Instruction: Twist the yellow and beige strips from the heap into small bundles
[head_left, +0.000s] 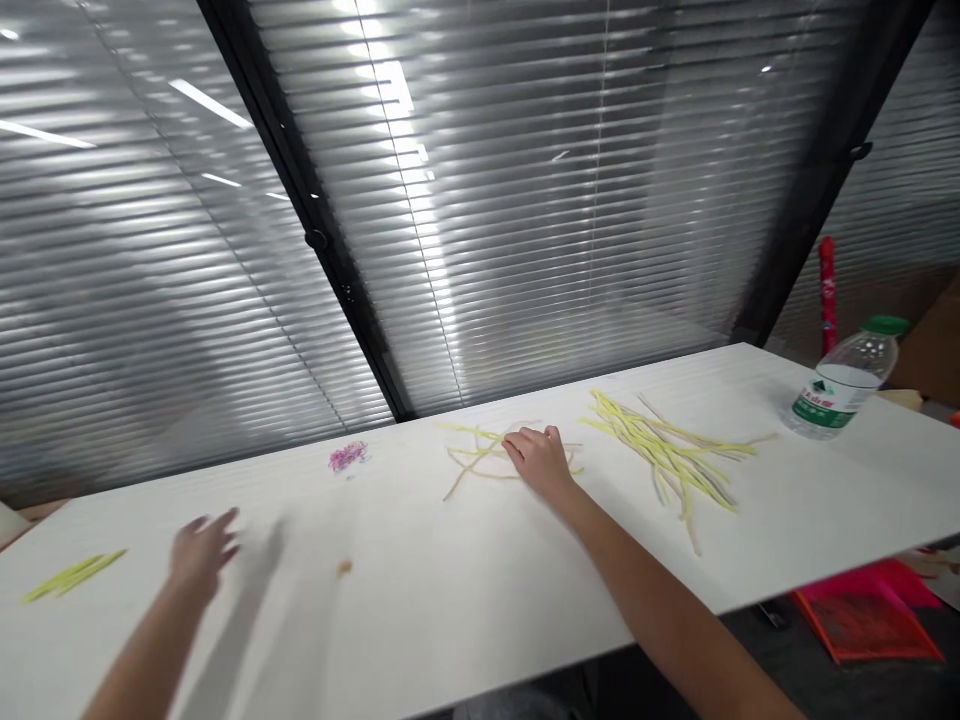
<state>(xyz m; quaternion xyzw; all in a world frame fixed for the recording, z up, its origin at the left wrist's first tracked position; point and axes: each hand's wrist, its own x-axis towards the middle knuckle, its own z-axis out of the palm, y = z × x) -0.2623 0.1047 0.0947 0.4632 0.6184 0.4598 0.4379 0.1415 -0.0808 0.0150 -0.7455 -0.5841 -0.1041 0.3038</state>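
My right hand point(538, 460) is over a loose, crossed scatter of thin tan and yellow strips point(474, 462) near the middle of the white table. Its fingers are pinched together at a yellow strip, with the fingertips partly hidden. To the left, my left hand point(201, 556) hovers above the table with fingers apart, holding nothing and a little blurred. Nearest to it on the left lies a small, neat bundle of yellow strips point(75, 575). A larger fanned pile of yellow and tan strips point(667, 450) spreads to the right of my right hand.
The white table point(450, 600) runs along a glass wall with blinds point(510, 220). A clear bottle with a green cap point(840, 385) stands at the right. Pink bits point(347, 457) lie towards the back, and a small brown piece point(344, 568) nearer. A red dustpan point(870, 615) is below.
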